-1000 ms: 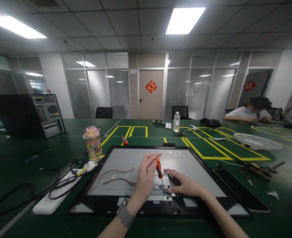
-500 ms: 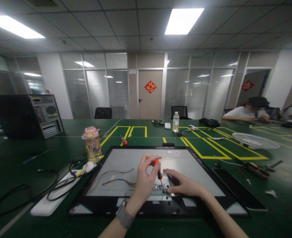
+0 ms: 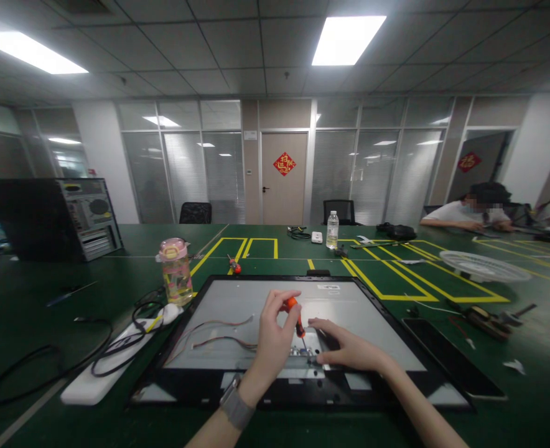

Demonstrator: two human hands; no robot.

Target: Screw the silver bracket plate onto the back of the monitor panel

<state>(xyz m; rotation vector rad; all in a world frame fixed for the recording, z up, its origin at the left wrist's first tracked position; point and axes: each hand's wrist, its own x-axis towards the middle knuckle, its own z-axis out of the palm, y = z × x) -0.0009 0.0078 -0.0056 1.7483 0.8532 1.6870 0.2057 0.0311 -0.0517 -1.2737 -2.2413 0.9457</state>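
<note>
A flat monitor panel (image 3: 237, 298) lies back side up on the green table, in a black frame. My left hand (image 3: 272, 339) is closed round the orange-handled screwdriver (image 3: 297, 320), whose tip points down at a small metal bracket (image 3: 300, 354) near the panel's front edge. My right hand (image 3: 347, 348) rests flat on the panel just right of the bracket, fingers pinched beside the screwdriver tip. Thin coloured wires (image 3: 219, 333) run across the panel to the left of my left hand.
A pink-lidded bottle (image 3: 176, 270) and black cables (image 3: 116, 348) on a white board lie left of the panel. A dark slab (image 3: 452, 358) lies to the right. A computer case (image 3: 55, 218) stands far left, a water bottle (image 3: 332, 229) beyond. People sit at the far right.
My left hand has turned slightly on the screwdriver handle, which sits a little lower and more upright. My right hand stays in place.
</note>
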